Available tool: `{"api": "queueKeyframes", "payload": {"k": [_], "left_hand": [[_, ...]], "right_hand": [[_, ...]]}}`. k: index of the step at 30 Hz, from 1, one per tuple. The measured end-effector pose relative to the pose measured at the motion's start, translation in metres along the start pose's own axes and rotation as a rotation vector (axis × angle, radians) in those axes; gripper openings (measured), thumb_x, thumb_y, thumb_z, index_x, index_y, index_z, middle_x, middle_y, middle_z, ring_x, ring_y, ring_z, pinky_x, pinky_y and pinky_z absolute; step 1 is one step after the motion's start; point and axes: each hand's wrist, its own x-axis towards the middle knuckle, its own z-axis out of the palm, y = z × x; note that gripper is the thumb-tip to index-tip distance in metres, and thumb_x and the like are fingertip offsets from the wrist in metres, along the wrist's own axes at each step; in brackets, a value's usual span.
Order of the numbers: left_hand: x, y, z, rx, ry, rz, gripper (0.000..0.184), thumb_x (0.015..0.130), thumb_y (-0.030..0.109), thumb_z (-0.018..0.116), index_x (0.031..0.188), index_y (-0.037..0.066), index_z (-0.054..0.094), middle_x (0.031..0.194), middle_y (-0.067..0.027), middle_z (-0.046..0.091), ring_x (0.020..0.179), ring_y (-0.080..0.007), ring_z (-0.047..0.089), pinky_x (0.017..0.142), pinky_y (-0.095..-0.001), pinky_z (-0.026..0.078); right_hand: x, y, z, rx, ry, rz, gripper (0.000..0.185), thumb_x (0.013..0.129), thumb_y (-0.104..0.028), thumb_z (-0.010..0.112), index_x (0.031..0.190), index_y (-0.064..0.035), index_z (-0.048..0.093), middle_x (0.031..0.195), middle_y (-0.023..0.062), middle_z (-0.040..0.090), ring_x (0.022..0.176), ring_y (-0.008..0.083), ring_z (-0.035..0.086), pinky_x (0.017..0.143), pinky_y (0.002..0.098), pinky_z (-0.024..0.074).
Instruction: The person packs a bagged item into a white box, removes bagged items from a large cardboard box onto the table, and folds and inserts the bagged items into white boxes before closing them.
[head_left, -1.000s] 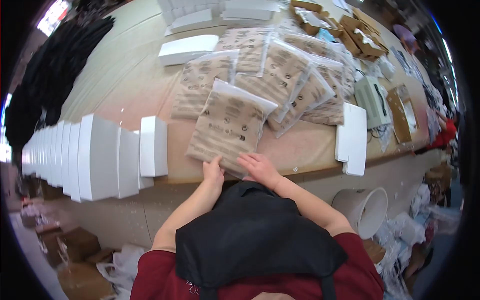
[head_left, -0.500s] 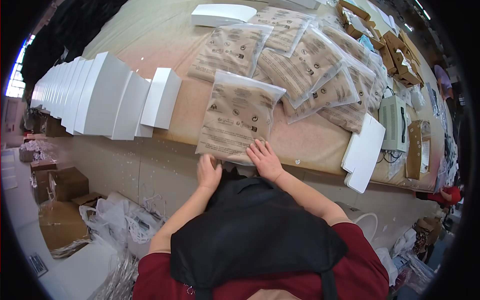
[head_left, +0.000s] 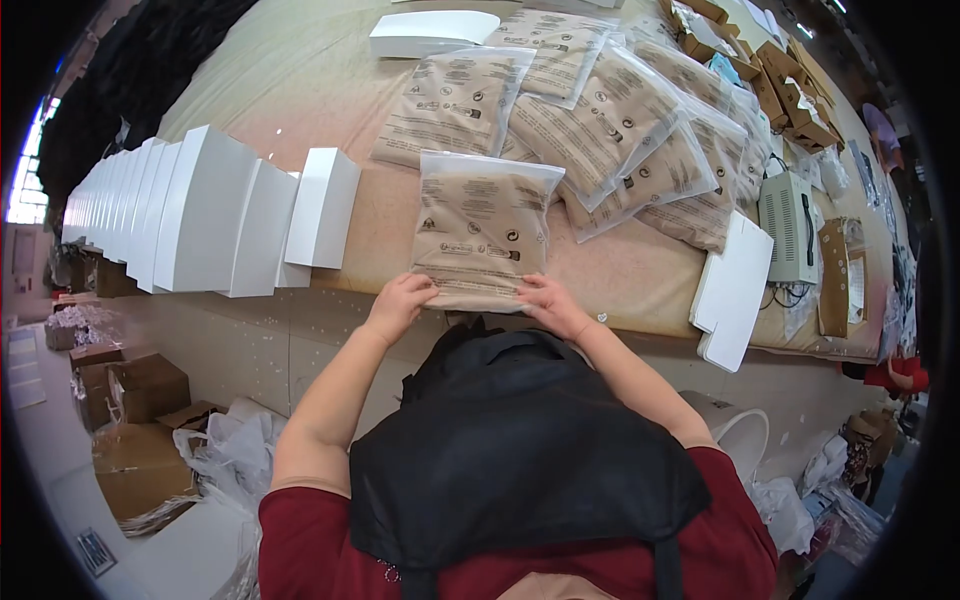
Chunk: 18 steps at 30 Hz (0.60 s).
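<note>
Judge the bag (head_left: pixel 482 222), flat at the near edge of the table (head_left: pixel 383 225), light, soft and slippery, best held by both near corners, with left hand (head_left: pixel 400 303) touching the left one, right hand (head_left: pixel 553 303) the right, fingers bent, pinch impossible to tell.

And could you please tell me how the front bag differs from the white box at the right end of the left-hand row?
The front bag looks brown with dark print; the white box shows only plain sides.
The bag lies flat and soft-looking; the box is straight-edged and looks stiff.
Both hands touch the bag; neither touches the box.
Both sit at the table's near edge.
</note>
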Motion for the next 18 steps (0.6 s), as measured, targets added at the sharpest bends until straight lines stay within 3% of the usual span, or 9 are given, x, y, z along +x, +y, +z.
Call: {"api": "queueKeyframes", "payload": {"k": [3, 4, 5, 6, 8, 10, 13, 16, 18], "left_hand": [[0.019, -0.03, -0.004, -0.102, -0.132, -0.043, 0.021, 0.077, 0.015, 0.073, 0.097, 0.01, 0.072, 0.1, -0.0067, 0.064, 0.096, -0.0237, 0.061, 0.082, -0.0352, 0.05], [0.03, -0.04, -0.004, -0.189, -0.239, -0.157, 0.019, 0.079, 0.017, 0.073, 0.096, 0.009, 0.073, 0.096, -0.0071, 0.065, 0.09, -0.0211, 0.062, 0.079, -0.034, 0.05], [0.04, -0.05, -0.004, -0.278, -0.346, -0.271, 0.017, 0.081, 0.018, 0.073, 0.095, 0.009, 0.073, 0.091, -0.0075, 0.065, 0.084, -0.0186, 0.062, 0.076, -0.0328, 0.05], [0.045, -0.057, -0.002, -0.366, -0.455, -0.384, 0.016, 0.083, 0.02, 0.073, 0.095, 0.009, 0.074, 0.087, -0.0078, 0.066, 0.079, -0.0161, 0.063, 0.073, -0.0316, 0.05], [0.049, -0.066, 0.004, -0.55, -0.372, -0.522, 0.019, 0.084, 0.021, 0.071, 0.096, 0.007, 0.07, 0.082, -0.0093, 0.066, 0.074, -0.0177, 0.063, 0.069, -0.0336, 0.049], [0.06, -0.061, -0.001, -0.735, -0.286, -0.653, 0.021, 0.085, 0.021, 0.069, 0.098, 0.005, 0.066, 0.077, -0.0107, 0.066, 0.07, -0.0193, 0.063, 0.066, -0.0356, 0.048], [0.078, 0.001, -0.027, 0.003, -0.191, -0.63, 0.025, 0.081, 0.018, 0.069, 0.101, 0.005, 0.061, 0.09, -0.0115, 0.066, 0.086, -0.0273, 0.063, 0.075, -0.0389, 0.048], [0.062, 0.024, -0.017, 0.32, 0.09, -0.012, 0.032, 0.076, 0.016, 0.067, 0.106, 0.007, 0.059, 0.105, -0.0111, 0.061, 0.103, -0.0311, 0.057, 0.088, -0.04, 0.044], [0.053, 0.033, -0.011, 0.188, 0.027, 0.028, 0.04, 0.073, 0.014, 0.066, 0.111, 0.007, 0.058, 0.111, -0.0105, 0.057, 0.107, -0.0297, 0.054, 0.094, -0.0406, 0.041]], "right_hand": [[0.006, 0.009, 0.004, 0.232, 0.094, 0.265, 0.015, 0.083, -0.015, 0.067, 0.093, -0.0054, 0.073, 0.088, 0.0095, 0.071, 0.082, 0.0226, 0.063, 0.078, 0.0337, 0.0492], [0.008, 0.013, 0.006, 0.278, 0.137, 0.359, 0.014, 0.083, -0.015, 0.067, 0.089, -0.0043, 0.073, 0.08, 0.0095, 0.07, 0.071, 0.0212, 0.063, 0.071, 0.0319, 0.0497], [0.012, 0.022, 0.022, 0.581, 0.251, 0.36, 0.015, 0.082, -0.016, 0.067, 0.091, -0.006, 0.073, 0.078, 0.0116, 0.069, 0.065, 0.019, 0.061, 0.067, 0.0305, 0.049], [0.017, 0.019, 0.02, 0.532, 0.25, 0.437, 0.015, 0.081, -0.017, 0.067, 0.09, -0.0064, 0.073, 0.077, 0.0117, 0.069, 0.066, 0.0197, 0.062, 0.067, 0.0313, 0.0494], [0.027, 0.013, 0.013, 0.438, 0.259, 0.593, 0.015, 0.079, -0.019, 0.068, 0.088, -0.0071, 0.072, 0.076, 0.0118, 0.068, 0.067, 0.0211, 0.063, 0.066, 0.0329, 0.0502], [0.031, 0.006, 0.01, 0.275, 0.299, 0.586, 0.014, 0.078, -0.019, 0.067, 0.085, -0.0075, 0.07, 0.076, 0.0125, 0.068, 0.07, 0.0248, 0.065, 0.067, 0.0356, 0.0509], [0.04, -0.003, 0.005, 0.108, 0.32, 0.63, 0.013, 0.076, -0.018, 0.067, 0.085, -0.0082, 0.067, 0.078, 0.0134, 0.068, 0.075, 0.0308, 0.066, 0.069, 0.0396, 0.0514], [0.045, -0.014, 0.008, -0.007, 0.318, 0.671, 0.014, 0.076, -0.016, 0.065, 0.089, -0.0096, 0.065, 0.085, 0.0144, 0.068, 0.08, 0.0338, 0.065, 0.071, 0.0419, 0.0513], [0.045, -0.024, 0.004, -0.116, 0.307, 0.658, 0.015, 0.076, -0.014, 0.064, 0.091, -0.0104, 0.064, 0.093, 0.0142, 0.068, 0.085, 0.0335, 0.065, 0.076, 0.043, 0.0503]]}}
